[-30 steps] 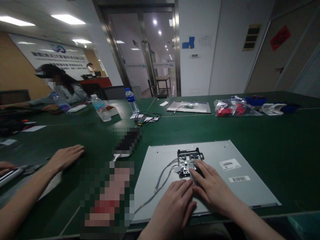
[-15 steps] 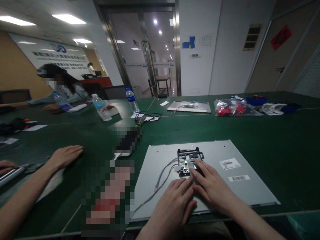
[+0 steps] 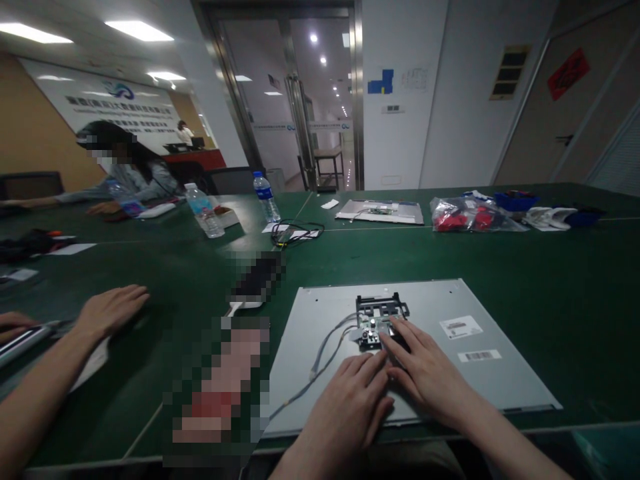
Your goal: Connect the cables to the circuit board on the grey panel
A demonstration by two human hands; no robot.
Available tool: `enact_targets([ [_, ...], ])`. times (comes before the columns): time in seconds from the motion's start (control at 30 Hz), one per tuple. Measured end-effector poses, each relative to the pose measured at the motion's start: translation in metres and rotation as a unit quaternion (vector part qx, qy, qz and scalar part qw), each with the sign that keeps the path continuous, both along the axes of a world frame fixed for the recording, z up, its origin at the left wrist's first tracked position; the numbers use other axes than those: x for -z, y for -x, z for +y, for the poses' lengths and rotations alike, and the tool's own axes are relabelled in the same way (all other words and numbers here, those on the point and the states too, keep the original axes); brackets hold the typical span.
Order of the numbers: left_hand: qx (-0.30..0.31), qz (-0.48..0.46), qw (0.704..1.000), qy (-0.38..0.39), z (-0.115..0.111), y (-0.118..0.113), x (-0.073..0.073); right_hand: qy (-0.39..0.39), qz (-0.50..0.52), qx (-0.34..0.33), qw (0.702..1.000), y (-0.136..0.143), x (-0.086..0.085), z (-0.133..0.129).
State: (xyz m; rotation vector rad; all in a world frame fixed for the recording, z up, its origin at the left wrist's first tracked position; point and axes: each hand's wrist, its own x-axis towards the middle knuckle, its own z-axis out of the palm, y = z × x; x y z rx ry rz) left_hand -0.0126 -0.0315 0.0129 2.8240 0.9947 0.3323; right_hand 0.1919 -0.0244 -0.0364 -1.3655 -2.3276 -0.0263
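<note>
A flat silver-grey panel (image 3: 425,300) lies on the green table in front of me, with two white labels at its right. On it sits a small black-framed mechanism with a circuit board (image 3: 373,325). Grey cables (image 3: 325,353) run from its left side down to the panel's left edge. My right hand (image 3: 425,363) has its fingers stretched over the right side of the circuit board, fingertips touching it. Just below the board, my left hand (image 3: 350,393) rests with fingers extended and slightly bent, thumb apart. The two hands' fingertips nearly meet; their undersides are hidden.
Left of the panel are a blurred-out phone (image 3: 257,277) and a blurred pinkish item (image 3: 225,380). A co-worker's arm (image 3: 65,360) reaches in at the left. Farther back stand water bottles (image 3: 267,198), a coiled black cable (image 3: 297,233), another panel (image 3: 360,212) and a plastic bag (image 3: 465,217).
My hands stay in nearly the same place on the mechanism. The co-worker's hand at the left has shifted slightly left.
</note>
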Motion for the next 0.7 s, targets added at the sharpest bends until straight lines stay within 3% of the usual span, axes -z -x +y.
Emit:
enact_targets([
  [0.7, -0.007, -0.004, 1.000, -0.003, 0.0020, 0.0008, 0.0047, 0.018, 0.010, -0.005, 1.000, -0.0004, -0.0022, 0.0003],
])
